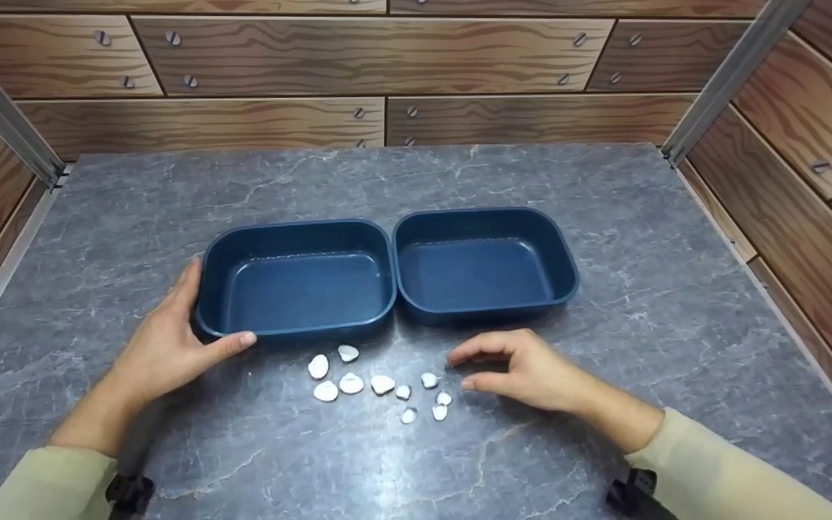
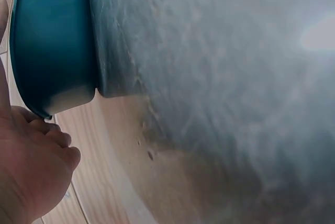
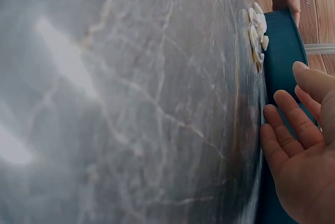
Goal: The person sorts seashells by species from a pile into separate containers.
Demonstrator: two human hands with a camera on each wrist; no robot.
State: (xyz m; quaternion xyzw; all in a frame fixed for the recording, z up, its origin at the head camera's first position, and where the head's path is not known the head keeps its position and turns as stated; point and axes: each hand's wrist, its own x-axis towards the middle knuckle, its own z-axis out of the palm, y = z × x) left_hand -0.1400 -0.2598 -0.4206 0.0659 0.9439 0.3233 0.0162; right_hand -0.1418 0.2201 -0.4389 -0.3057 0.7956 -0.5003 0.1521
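Two dark blue rectangular bins stand side by side in the head view. My left hand (image 1: 170, 347) rests on the near left corner of the left bin (image 1: 297, 328). Its thumb lies at the front rim and its fingers reach along the outer left wall. In front of the bins lies a loose group of white seashells (image 1: 351, 383), larger ones on the left and smaller ones on the right. My right hand (image 1: 524, 368) hovers just right of the small shells (image 1: 429, 380), below the right bin (image 1: 488, 312). Its fingers are loosely bent, with nothing between them.
A grey marbled tabletop (image 1: 640, 289) carries everything. Walls with a wood-plank pattern (image 1: 373, 58) rise behind it and at both sides, with metal posts (image 1: 734, 72) at the back corners. Bright glare falls on the table near the shells.
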